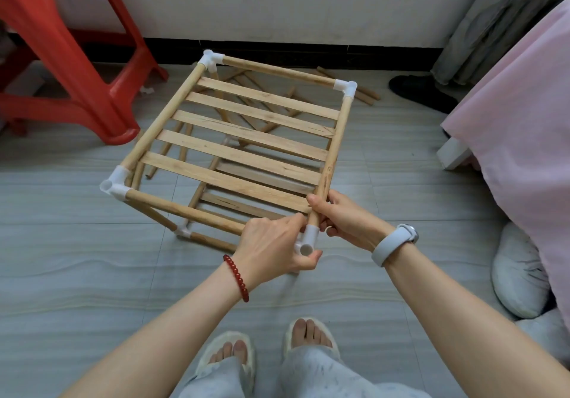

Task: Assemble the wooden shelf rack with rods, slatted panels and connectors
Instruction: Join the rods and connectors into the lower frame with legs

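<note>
Left hand (274,245) fingers curled round white corner connector (309,240) at rack's near corner. Right hand (342,218) grips side rod (334,148) just above connector. Slatted panel (246,141) beyond fingertips, framed by rods. No readable writing anywhere.

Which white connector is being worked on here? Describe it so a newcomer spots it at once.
Start at the slatted panel topping the rack. Follow its right rod down to the nearest corner. The connector there sits between left hand and right hand, the only one being held.
</note>
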